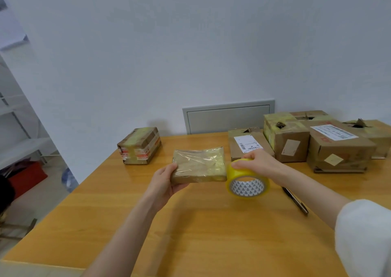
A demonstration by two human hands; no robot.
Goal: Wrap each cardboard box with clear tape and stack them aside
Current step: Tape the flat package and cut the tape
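Cardboard box [198, 166], the flat one: where is it?

Near the middle of the wooden table [190, 223], its top covered in shiny clear wrap. The left hand [167, 181] grips its near left corner, thumb on top, fingers underneath.

And the other hand?

The right hand [256, 162] is clamped over the top of a yellowish tape roll [247, 181], which stands tilted and touches the box's right end. The hands are apart, with the box between them.

What lies around?

A taped box [139, 145] with red-printed strips sits alone at the far left of the table, well apart. On the far right is a cluster: a labelled flat box [247, 143], a torn box [285, 138] just beside it, a larger labelled box [338, 149], and more behind. A dark pen [295, 200] lies near the roll.

Anything blocking the view?

The right hand covers the near corner of the labelled flat box, and the right forearm passes by the pen's far tip. A grey wall panel [228, 116] shows behind the table. I cannot tell whether the held box rests on the wood or is lifted
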